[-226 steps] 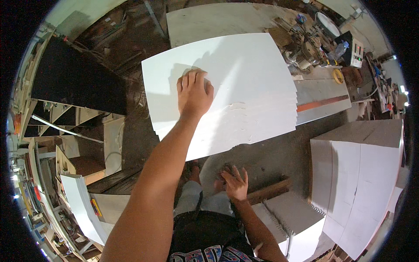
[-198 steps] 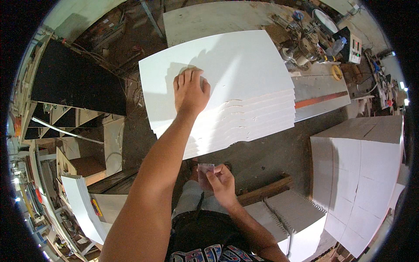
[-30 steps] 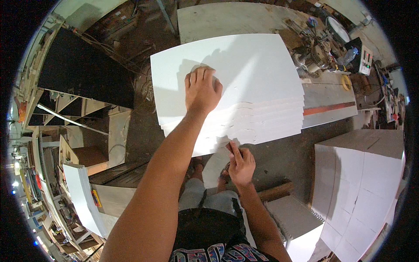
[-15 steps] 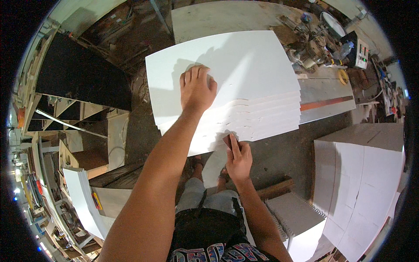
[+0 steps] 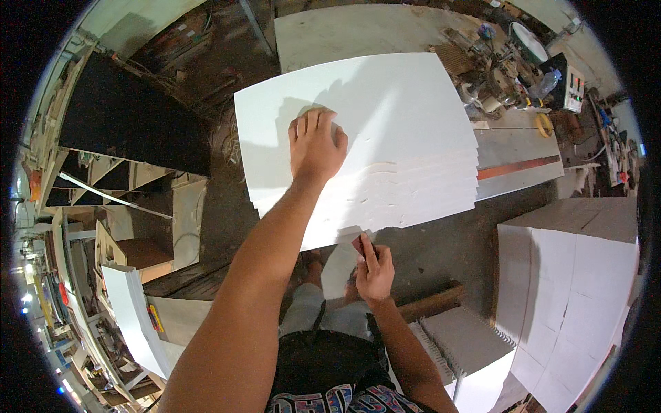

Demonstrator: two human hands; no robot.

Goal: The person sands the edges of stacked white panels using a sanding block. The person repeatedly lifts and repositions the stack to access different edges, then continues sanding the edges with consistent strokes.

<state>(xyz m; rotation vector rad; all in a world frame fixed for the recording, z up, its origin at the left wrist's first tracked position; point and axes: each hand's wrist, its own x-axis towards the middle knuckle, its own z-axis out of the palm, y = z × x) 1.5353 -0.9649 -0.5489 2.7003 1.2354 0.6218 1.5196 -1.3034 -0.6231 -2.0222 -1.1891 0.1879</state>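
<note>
A fanned stack of large white boards (image 5: 406, 103) lies in front of me, their near edges stepped like stairs. My left hand (image 5: 318, 146) rests on the top board with its fingers spread, pressing down and holding nothing. Just below the stack's near edge, my right hand (image 5: 375, 274) pinches a small, flat reddish-brown piece (image 5: 358, 244) that resembles folded sandpaper. Its upper end is close to the lowest board's edge; I cannot tell whether they touch. Small notches and slits mark the boards near their stepped edges.
Behind the boards is a pale worktable (image 5: 344, 31), with a machine (image 5: 499, 89) and a yellow tape roll (image 5: 543, 125) on the right. A tall white stack (image 5: 544, 275) and a smaller stack (image 5: 468, 337) stand at lower right. Wooden shelving (image 5: 144, 255) is on the left.
My right hand has moved down and slightly toward me, bringing the reddish-brown piece from over the boards' near edge to just below it. My left hand stays on the stack.
</note>
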